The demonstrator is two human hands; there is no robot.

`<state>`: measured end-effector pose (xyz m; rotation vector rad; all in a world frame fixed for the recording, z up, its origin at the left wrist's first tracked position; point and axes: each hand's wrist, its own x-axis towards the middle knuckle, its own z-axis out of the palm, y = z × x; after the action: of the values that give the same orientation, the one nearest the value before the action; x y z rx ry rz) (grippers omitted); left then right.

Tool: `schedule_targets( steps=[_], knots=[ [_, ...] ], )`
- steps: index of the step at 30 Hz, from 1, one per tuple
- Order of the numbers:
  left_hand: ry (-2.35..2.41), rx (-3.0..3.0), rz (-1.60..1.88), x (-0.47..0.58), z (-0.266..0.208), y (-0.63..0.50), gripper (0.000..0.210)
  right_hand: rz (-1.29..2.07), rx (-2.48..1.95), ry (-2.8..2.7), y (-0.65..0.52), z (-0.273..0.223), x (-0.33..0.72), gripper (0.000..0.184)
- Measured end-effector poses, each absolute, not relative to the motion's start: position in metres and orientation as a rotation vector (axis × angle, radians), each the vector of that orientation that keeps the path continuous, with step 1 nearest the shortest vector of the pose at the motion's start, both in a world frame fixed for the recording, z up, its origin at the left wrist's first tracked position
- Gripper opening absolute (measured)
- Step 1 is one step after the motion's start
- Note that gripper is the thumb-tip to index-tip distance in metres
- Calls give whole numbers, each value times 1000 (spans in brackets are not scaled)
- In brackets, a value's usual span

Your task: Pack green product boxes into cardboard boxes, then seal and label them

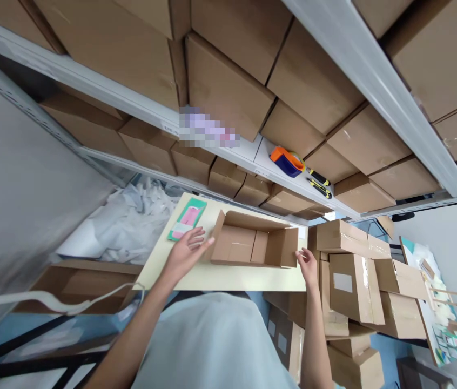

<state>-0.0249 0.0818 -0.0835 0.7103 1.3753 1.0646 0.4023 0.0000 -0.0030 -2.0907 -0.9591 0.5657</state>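
Observation:
An open cardboard box (234,246) sits on the pale yellow tabletop (228,278) in front of me, with its inside facing up and nothing visible in it. My left hand (188,249) is at the box's left end, fingers spread and the thumb by the raised end flap. At the right end, my right hand (308,266) has its fingers loosely bent, tips at the edge of the right flap (290,247); whether they touch it I cannot tell. A flat green and pink package (188,218) lies just beyond my left hand.
Shelves packed with cardboard boxes (228,81) rise over the table. An orange and blue tape dispenser (287,161) and yellow-black cutters (320,187) lie on a shelf. Stacked cartons (354,286) stand right; white wrapping material (119,224) and an open carton (78,283) are left.

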Motion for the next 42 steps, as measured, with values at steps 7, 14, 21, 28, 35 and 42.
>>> schedule_targets(
  steps=[7, 14, 21, 28, 35, 42],
  knots=[
    [1316, 854, 1086, -29, -107, 85, 68, 444, -2106, -1127, 1, -3, 379, 77],
    [1422, 986, 1098, -28, -73, 54, 50, 369, -2104, -1381, -4, 34, 368, 72],
    [1563, 771, 1348, -52, -63, -59, 58, 489, -2001, -1641, 11, 64, 376, 53],
    [1958, 232, 1577, -78, -46, -273, 66, 1005, -1572, -2002, 24, 29, 269, 47],
    [2337, -250, 1648, -81, -40, -450, 79, 1256, -995, -2418, -65, 17, 101, 44],
    [2480, -475, 1681, -102, -60, -551, 73, 1335, -731, -2590, -150, 1, 2, 43]
  ],
)
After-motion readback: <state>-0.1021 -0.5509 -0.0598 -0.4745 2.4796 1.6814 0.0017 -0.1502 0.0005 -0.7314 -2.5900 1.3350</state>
